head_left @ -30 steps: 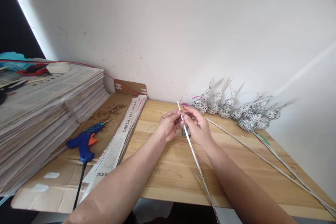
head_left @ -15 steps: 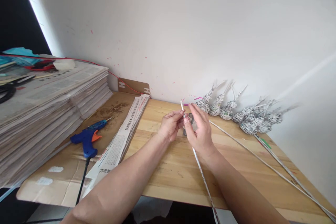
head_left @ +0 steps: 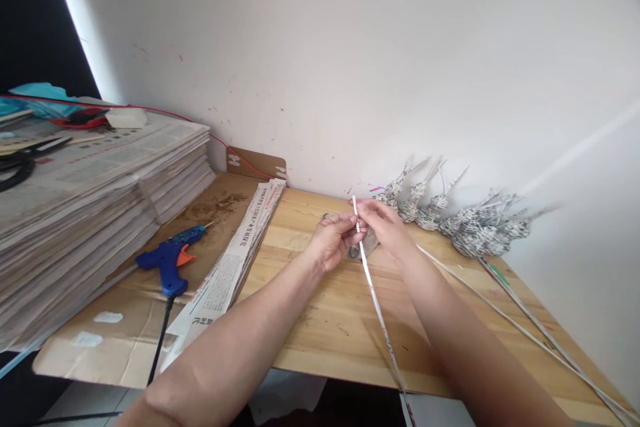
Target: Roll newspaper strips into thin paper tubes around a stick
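- The right hand (head_left: pixel 390 230) has shifted in the last half second: its palm and thumb covered the stretch just below the left fingers, and now it sits higher, by the tip, leaving that stretch uncovered.
- Going by this, the handling seems centred on the top end of the paper stick (head_left: pixel 369 280), with one hand steadying and the other busy at the tip.
- The left hand (head_left: pixel 331 243) has its fingers pinched on the stick just below the tip; the right thumb and forefinger look closed on it just above, on either side.
- The stick slants from both hands down over the front edge of the bench (head_left: pixel 320 333), its lower end beyond view.
- A small grey thing (head_left: pixel 356 252) lies partly hidden behind the hands; I cannot tell what it is.
- Nothing shows plainly as a container. The woven paper shapes (head_left: pixel 473 240) by the wall (head_left: pixel 320 67) could be hollow, but their insides are hidden.
- The newspaper stack (head_left: pixel 150 180) carries scissors (head_left: pixel 15 163), a white block (head_left: pixel 126 119) and a blue cloth (head_left: pixel 45 99).
- A cardboard sheet (head_left: pixel 115 347) bears the glue gun (head_left: pixel 167 260) and paper strips (head_left: pixel 245 240).
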`<state>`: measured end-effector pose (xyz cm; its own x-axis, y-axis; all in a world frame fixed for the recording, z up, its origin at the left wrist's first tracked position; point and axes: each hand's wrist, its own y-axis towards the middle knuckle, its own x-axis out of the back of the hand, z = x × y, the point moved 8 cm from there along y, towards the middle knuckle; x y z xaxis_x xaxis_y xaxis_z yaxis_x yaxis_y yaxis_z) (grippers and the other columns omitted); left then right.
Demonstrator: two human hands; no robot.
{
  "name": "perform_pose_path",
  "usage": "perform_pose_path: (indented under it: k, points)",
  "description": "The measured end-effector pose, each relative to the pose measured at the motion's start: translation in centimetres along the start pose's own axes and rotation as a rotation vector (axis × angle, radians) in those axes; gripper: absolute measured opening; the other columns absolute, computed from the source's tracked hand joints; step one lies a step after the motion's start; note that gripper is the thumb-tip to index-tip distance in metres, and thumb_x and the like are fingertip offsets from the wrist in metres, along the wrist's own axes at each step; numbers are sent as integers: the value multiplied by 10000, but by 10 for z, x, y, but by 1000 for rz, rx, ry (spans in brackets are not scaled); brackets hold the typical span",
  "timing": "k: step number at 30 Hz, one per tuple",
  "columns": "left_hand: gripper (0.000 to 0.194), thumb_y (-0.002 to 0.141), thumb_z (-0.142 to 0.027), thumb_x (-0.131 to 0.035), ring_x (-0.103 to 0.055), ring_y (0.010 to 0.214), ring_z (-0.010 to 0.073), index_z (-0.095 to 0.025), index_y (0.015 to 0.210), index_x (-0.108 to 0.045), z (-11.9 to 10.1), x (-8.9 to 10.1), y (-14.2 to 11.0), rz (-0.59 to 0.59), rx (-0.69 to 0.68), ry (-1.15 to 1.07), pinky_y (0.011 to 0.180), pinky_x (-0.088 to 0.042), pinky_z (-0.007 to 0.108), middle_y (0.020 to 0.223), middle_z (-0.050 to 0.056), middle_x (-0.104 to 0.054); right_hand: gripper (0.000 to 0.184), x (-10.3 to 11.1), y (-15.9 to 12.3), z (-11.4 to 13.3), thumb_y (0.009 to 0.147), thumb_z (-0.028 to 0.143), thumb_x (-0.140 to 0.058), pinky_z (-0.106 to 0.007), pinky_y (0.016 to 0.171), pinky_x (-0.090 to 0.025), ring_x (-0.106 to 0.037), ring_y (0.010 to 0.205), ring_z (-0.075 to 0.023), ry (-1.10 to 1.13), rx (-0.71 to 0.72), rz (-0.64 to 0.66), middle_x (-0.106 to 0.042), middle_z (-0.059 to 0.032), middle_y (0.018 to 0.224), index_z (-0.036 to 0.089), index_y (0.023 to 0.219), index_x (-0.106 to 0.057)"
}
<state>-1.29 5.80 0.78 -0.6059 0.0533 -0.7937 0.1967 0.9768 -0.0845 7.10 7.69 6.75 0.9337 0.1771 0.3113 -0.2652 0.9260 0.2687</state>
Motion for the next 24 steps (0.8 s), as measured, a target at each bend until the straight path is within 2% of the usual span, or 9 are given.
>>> perform_pose_path:
  k: [2,3,7,9,10,13,15,19,24]
  points:
    - [67,815,-87,-612,-647,637,103,-73,786,-671,1,-2,-1,27,9,10,587,-534,159,717,77,-662,356,-14,17,0,734,502,-687,-281,515,-459,-598,614,-161,29,-142,179,-680,-34,745,183,892,-674]
    - [61,815,-89,-616,-651,647,105,-73,795,-671,2,-2,-1,32,10,13,591,-536,158,727,77,-662,332,-10,29,8,717,491,-702,-276,526,-455,-611,646,-167,41,-146,155,-686,-37,746,179,827,-672]
    - [43,807,-95,-636,-666,670,114,-73,824,-668,0,0,0,33,6,15,599,-545,166,768,84,-671,298,43,67,60,787,480,-626,-280,658,-471,-641,963,-194,123,88,-263,-706,-56,989,193,865,-654]
    - [41,806,-95,-637,-670,672,117,-74,827,-665,-2,-1,0,34,-3,2,597,-547,169,773,84,-675,333,66,68,70,833,491,-558,-277,655,-466,-632,1016,-204,133,171,-429,-698,-79,1031,188,920,-665]
    - [39,808,-94,-635,-670,670,115,-75,828,-663,-3,0,0,27,-10,-8,597,-547,169,772,81,-675,347,69,66,66,846,487,-539,-275,641,-465,-636,1010,-210,118,158,-442,-701,-89,1025,181,936,-676]
    - [34,816,-97,-626,-663,652,105,-78,806,-652,-5,0,-1,-2,-19,-36,601,-545,169,764,77,-674,371,47,50,24,817,463,-594,-295,617,-486,-652,982,-242,36,-72,-216,-709,-101,1037,191,1052,-684]
    - [30,811,-98,-632,-658,645,101,-79,799,-653,-6,0,-1,-10,-23,-47,603,-542,166,756,79,-674,419,25,30,-1,821,489,-591,-342,688,-523,-636,1035,-260,8,-117,-76,-700,-110,1080,193,1103,-679]
    - [21,777,-107,-665,-624,594,85,-92,792,-670,-6,3,2,-24,-36,-47,586,-525,167,703,56,-664,450,-5,-3,-4,892,478,-504,-434,942,-479,-585,1138,-241,-107,116,24,-649,-65,1214,239,1262,-595]
    - [68,701,-137,-717,-615,602,110,-113,742,-669,-5,11,4,-85,-60,-23,595,-514,216,688,47,-666,461,-21,-22,32,957,339,-396,-477,1043,-374,-514,1193,-254,-636,469,-15,-594,-77,1293,245,1406,-449]
